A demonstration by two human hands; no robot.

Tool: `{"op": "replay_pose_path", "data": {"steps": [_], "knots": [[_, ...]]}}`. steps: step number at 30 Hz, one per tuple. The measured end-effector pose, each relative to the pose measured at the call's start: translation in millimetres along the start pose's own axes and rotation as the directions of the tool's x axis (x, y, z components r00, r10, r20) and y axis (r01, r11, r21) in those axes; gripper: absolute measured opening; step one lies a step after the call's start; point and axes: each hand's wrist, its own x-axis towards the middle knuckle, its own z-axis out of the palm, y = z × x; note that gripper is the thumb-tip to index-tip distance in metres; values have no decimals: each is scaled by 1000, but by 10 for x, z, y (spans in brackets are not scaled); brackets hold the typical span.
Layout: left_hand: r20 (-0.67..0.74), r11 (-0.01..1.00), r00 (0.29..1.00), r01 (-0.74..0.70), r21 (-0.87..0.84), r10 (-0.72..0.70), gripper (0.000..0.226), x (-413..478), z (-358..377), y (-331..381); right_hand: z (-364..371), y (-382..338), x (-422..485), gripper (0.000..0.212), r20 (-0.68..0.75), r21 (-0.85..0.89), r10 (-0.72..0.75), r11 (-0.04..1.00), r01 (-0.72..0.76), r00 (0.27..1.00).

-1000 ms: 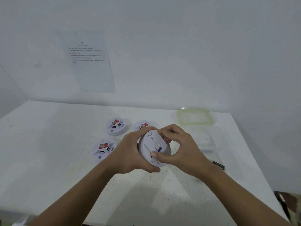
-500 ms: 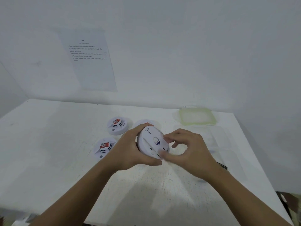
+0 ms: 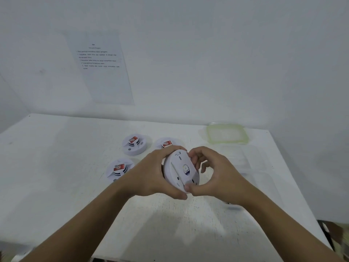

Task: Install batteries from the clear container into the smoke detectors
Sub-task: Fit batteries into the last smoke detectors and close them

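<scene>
The right hand (image 3: 217,176) is bringing its fingers back up to the top rim of the held smoke detector (image 3: 181,171), where half a second ago they were hanging off to the side, and the disc is standing more steeply on edge. The left hand (image 3: 151,176) is gripping the detector from behind, fingers wrapped over the rim. The right hand is pinching it too, thumb pressing at the disc's 6 o'clock and curled fingers at about 1 o'clock. The detector is hovering above the table (image 3: 56,167) with its back turned toward the camera, showing a small blue-and-white patch at the centre.

Three more are lying on the table: the rear-left detector (image 3: 134,146) at 10 o'clock from the held one, the rear detector (image 3: 166,143) at 12 and partly hidden by the left hand, and the near-left detector (image 3: 119,170) at 9. The clear container (image 3: 243,157) is sitting at 3 o'clock, its green lid (image 3: 224,134) at 1 o'clock.

The person seems to be closing or twisting the back of this unit. Whether the three resting detectors are already fitted with batteries, I cannot tell, nor whether batteries are still waiting in the container.
</scene>
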Motion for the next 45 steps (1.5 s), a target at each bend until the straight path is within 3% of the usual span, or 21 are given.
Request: {"op": "replay_pose_path", "data": {"steps": [8,15,22,28,31,34,37,39,41,45], "knots": [[4,997,1000,-30,74,30,76,78,2,17,92,-3,32,72,-28,53,67,996,-65,997],[-4,1000,1000,-24,14,24,71,63,20,-55,133,0,25,74,-31,43,17,999,-16,999],[-58,994,998,11,-106,-17,85,53,44,-225,58,42,81,74,-13,-69,-59,996,58,998],[-118,992,992,22,-126,-37,88,32,60,-341,193,61,163,66,-45,-44,-18,999,16,999],[-134,989,990,29,-142,-49,92,-31,69,-394,221,53,184,51,-99,30,-26,999,29,995],[-175,989,982,40,-140,-65,93,-111,74,-435,204,33,203,32,-159,355,124,933,-61,980],[-233,989,969,49,-142,-81,93,-214,62,-492,230,40,168,23,-83,650,297,740,-174,951],[-258,990,961,63,-129,-95,93,-284,45,-543,293,72,123,25,-23,749,383,618,-237,924],[-275,990,955,77,-116,-107,95,-349,27,-587,379,141,84,26,4,718,454,618,-319,891],[-279,989,954,75,-125,-108,96,-436,13,-626,531,262,18,31,6,402,508,787,-468,861]]}}
